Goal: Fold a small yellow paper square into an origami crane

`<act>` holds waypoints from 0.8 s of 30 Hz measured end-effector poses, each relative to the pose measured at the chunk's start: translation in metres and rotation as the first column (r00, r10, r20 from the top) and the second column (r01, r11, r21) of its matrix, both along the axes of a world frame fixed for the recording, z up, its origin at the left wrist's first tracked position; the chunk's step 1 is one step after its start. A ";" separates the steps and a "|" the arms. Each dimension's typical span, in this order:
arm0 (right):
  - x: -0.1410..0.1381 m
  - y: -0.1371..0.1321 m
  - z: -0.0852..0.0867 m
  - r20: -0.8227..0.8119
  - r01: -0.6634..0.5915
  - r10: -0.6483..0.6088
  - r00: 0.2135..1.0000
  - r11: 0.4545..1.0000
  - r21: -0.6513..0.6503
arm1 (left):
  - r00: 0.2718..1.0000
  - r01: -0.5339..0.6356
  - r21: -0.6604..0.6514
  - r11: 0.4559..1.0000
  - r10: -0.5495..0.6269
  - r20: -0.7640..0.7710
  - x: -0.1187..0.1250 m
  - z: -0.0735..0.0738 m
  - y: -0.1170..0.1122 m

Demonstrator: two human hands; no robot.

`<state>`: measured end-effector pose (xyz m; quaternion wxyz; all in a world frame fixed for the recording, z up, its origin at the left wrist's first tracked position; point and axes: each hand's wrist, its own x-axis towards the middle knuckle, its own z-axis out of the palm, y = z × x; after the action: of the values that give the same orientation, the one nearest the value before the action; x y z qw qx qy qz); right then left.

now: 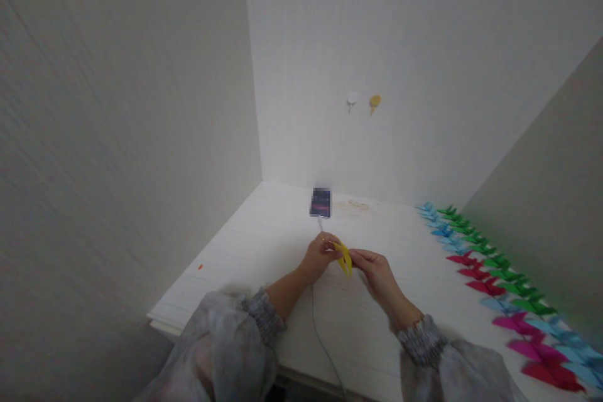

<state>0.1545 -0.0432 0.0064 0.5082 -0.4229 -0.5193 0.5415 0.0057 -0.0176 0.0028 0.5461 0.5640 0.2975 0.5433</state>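
Note:
Over the middle of the white table, a folded piece of yellow paper [347, 262] is held up between my two hands. My left hand [317, 259] pinches its left side with the thumb and fingers. From the right, my right hand [375, 269] is closed on the paper's other edge with its fingertips. Narrow pointed flaps of the paper hang downward. Parts of it are hidden behind my fingers.
Rows of folded paper cranes [487, 287] in green, blue, red and pink line the table's right side. A phone [321, 203] with a cable [316, 320] lies near the back wall. Two hooks [375, 101] are on that wall. An orange scrap [200, 267] lies left.

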 end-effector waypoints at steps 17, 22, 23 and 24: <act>0.003 0.002 0.003 0.218 0.144 -0.167 0.962 0.983 0.114 | 0.996 0.083 -0.067 0.994 -0.084 -0.017 0.003 -0.008 0.002; 0.004 0.001 0.003 0.230 0.169 -0.196 0.953 0.977 0.132 | 0.996 0.094 -0.103 0.990 -0.095 -0.003 0.002 -0.002 -0.001; 0.003 0.001 0.003 0.233 0.171 -0.199 0.952 0.976 0.135 | 0.995 0.097 -0.118 0.988 -0.097 0.003 0.002 0.000 -0.002; 0.003 0.000 0.004 0.237 0.171 -0.200 0.951 0.976 0.137 | 0.995 0.100 -0.138 0.985 -0.101 0.006 0.002 0.002 -0.003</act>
<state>0.1575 -0.0429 0.0100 0.5113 -0.5044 -0.5672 0.4029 0.0080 -0.0202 0.0048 0.6104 0.5393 0.3060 0.4928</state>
